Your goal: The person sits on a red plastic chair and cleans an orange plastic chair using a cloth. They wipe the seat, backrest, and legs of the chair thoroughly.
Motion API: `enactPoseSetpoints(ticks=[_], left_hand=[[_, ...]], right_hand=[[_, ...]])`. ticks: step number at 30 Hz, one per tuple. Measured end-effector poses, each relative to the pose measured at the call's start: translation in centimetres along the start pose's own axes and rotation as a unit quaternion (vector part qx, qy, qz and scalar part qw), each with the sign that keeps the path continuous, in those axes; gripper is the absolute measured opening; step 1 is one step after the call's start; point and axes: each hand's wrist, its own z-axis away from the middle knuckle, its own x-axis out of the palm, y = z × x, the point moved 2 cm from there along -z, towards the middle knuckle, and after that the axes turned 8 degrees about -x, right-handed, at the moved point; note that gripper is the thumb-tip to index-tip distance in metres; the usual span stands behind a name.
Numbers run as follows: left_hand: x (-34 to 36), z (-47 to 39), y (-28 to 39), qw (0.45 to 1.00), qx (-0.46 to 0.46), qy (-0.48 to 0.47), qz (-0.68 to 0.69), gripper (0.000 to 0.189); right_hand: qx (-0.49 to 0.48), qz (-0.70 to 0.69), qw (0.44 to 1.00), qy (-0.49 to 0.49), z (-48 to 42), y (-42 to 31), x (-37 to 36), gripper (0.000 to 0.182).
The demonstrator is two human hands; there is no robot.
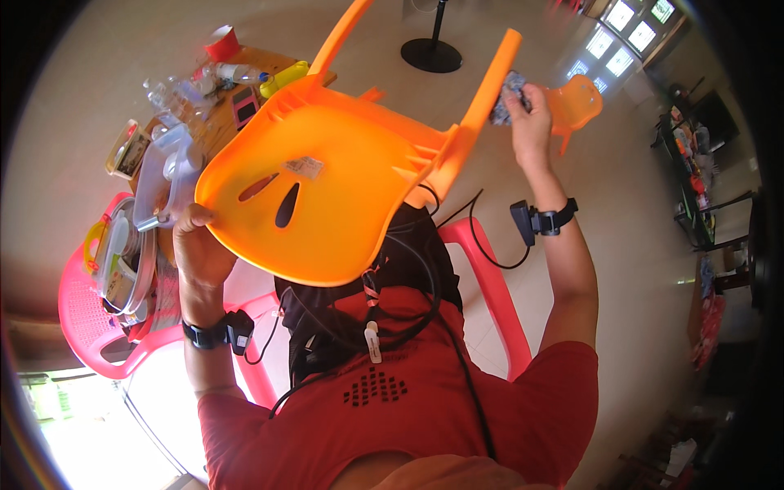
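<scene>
An orange plastic chair (343, 147) is held up in front of me, with two legs pointing away and a worn sticker (304, 166) near two slots in its broad panel. My left hand (205, 248) grips the rounded edge of that panel at the lower left. In my right hand (530, 119) is a crumpled grey patterned cloth (508, 101), against or close beside the chair's right leg; whether it touches cannot be told. Both wrists wear black strapped devices with cables.
On the left, a wooden table (269, 61) holds bottles and plastic containers, beside a pink chair (86, 306) stacked with more containers. A smaller orange chair (572, 104) and a black round stand base (431, 56) are on the floor beyond. Black cables hang across my lap.
</scene>
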Motion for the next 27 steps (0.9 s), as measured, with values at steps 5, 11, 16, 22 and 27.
enactPoseSetpoints(ticks=[5, 11, 16, 22, 27], left_hand=[[-0.3, -0.3, 0.5, 0.999, -0.039, 0.004, 0.028, 0.071], [0.4, -1.2, 0.6, 0.999, -0.039, 0.037, 0.011, 0.062], [1.1, -2.0, 0.5, 0.998, -0.033, 0.048, -0.032, 0.054], [1.3, -1.7, 0.5, 0.997, -0.025, 0.074, -0.009, 0.057], [0.7, -1.6, 0.4, 1.000, -0.017, 0.021, 0.009, 0.061]], right_hand=[[-0.243, 0.090, 0.958, -0.119, 4.9, -6.2, 2.0, 0.030], [-0.324, 0.186, 0.906, -0.199, 6.6, -9.0, 2.5, 0.033], [-0.341, 0.170, 0.896, -0.229, 8.5, -9.0, 2.6, 0.029], [-0.200, 0.086, 0.871, -0.440, 10.3, -7.9, 3.2, 0.020], [-0.160, 0.061, 0.928, -0.331, 9.8, -7.4, 1.4, 0.015]])
